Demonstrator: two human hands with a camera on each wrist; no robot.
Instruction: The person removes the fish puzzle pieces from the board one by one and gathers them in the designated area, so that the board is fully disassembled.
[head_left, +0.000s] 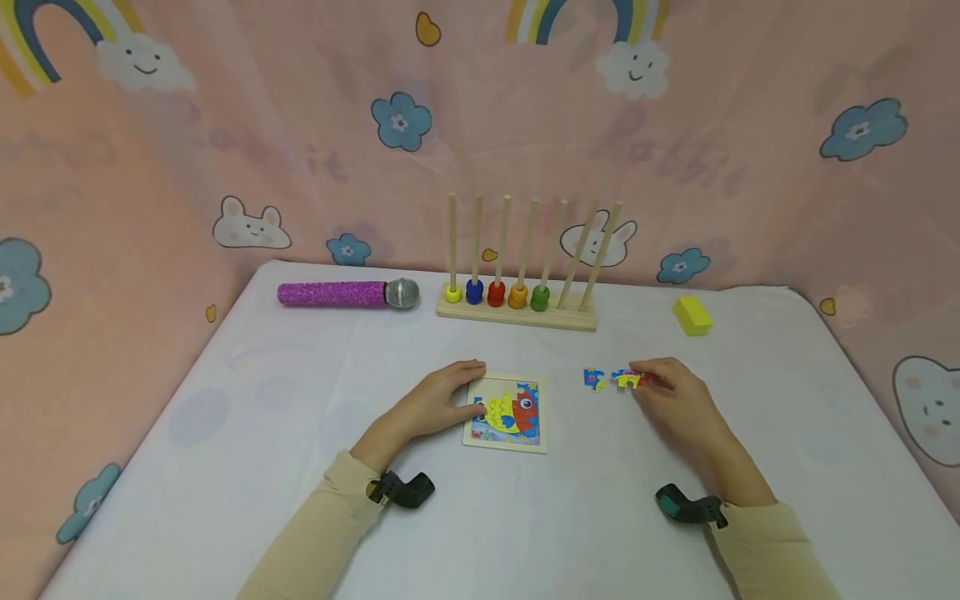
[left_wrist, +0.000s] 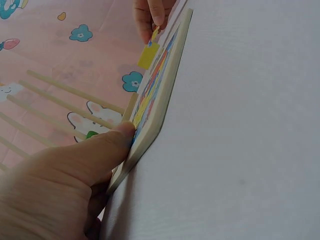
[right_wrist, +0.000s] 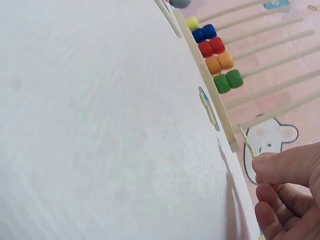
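A square wooden puzzle board (head_left: 506,444) with a red, yellow and blue fish picture lies on the white table. My left hand (head_left: 431,404) holds it by the left side, the thumb (left_wrist: 122,137) over its edge and the fingers at the far left corner. To the right, my right hand (head_left: 678,400) pinches a small yellow and blue puzzle piece (head_left: 626,379) between thumb and fingers. In the right wrist view this piece (right_wrist: 247,142) shows edge-on, raised off the table. Another puzzle piece (head_left: 593,378) lies on the cloth just left of it.
Behind the board stands a wooden peg rack (head_left: 517,315) with several upright rods and coloured beads. A purple glitter microphone (head_left: 345,294) lies at the back left. At the back right sits a yellow block (head_left: 692,316). A patterned pink cloth (head_left: 480,167) hangs behind the table.
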